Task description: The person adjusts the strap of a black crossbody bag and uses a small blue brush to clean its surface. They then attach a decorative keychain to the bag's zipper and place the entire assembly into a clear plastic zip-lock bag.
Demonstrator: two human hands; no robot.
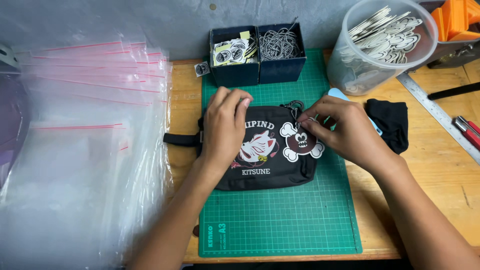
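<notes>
Tag at the pouch's right corner
Right hand [345,131] pinches the skull tag [301,142]; left hand [225,125] presses flat on the black pouch [265,172].

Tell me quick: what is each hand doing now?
Left hand: resting on the black pouch, fingers curled, holding nothing.
Right hand: pinching the skull-shaped tag.

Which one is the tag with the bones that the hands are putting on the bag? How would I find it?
Look at the green cutting mat and the black pouch lying on it. At the pouch's right end, under the right hand, lies the tag: a dark round face on white crossed bones, the only bone-shaped piece on the pouch.
</notes>
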